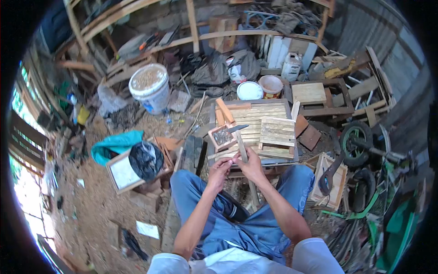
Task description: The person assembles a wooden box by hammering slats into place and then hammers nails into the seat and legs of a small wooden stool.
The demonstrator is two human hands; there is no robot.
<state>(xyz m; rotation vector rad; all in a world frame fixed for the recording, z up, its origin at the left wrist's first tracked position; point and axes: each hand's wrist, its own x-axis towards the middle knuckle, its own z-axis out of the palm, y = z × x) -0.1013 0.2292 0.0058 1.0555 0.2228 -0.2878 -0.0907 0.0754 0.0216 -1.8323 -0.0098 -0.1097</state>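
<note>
My right hand (251,165) is closed around the wooden handle of a hammer (242,142). Its dark head points up and away over the worktable, and the handle's lower end hangs between my knees. Close beside it, my left hand (221,173) has its fingers pinched together. The fingertips of both hands meet; whatever small thing lies between them is too small to name. Just beyond sits a small wooden box (213,142) with what look like nails inside. A slatted wooden panel (277,130) lies on the slatted worktable (250,119), right of the hammer.
On the left stand a large white bucket (150,101) and a framed box with a black plastic bag (146,160). Behind the worktable are a white-lidded bucket (249,90) and a jug (292,67). A wheel (357,144) and scrap crowd the right side.
</note>
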